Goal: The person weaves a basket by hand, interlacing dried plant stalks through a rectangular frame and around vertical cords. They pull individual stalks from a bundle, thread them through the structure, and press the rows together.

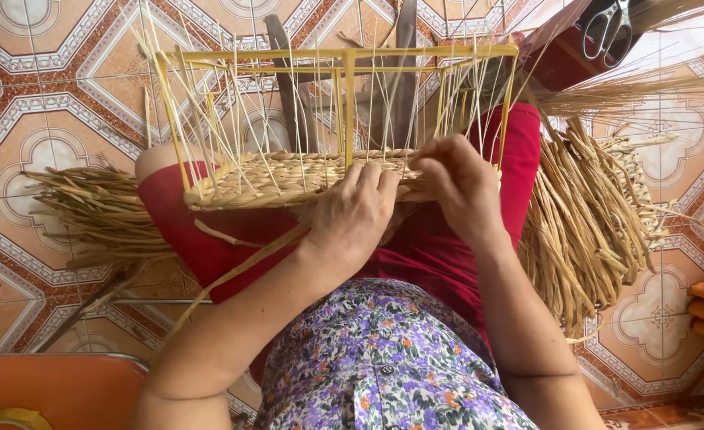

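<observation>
Left hand [352, 215] pressed flat against near wall of half-woven basket [288, 177], fingers together and curled over top row of weave; not clamped on any strand that can be made out. Right hand [457, 185] just beside left, fingers pinched together at weave edge, apparently on a straw strand; exact grip hidden behind knuckles, cannot tell for certain. Basket resting across lap on red trousers [431, 255], directly beyond both hands, built on yellow wire frame [344, 56] with thin upright stakes [232, 111] rising past fingertips.

Risks judged from present position:
- Stakes close to right fingertips; snapping or bending likely if strand forced between them.
- Loose strand [240, 267] trailing below left wrist; snagging on sleeve or knee likely, pulling weave slack.
- Basket unsupported except by lap and left palm; tipping forward likely if palm pressure eased.
- Straw bundle [583, 231] well right of right hand; long reach liable to unsettle basket.
</observation>
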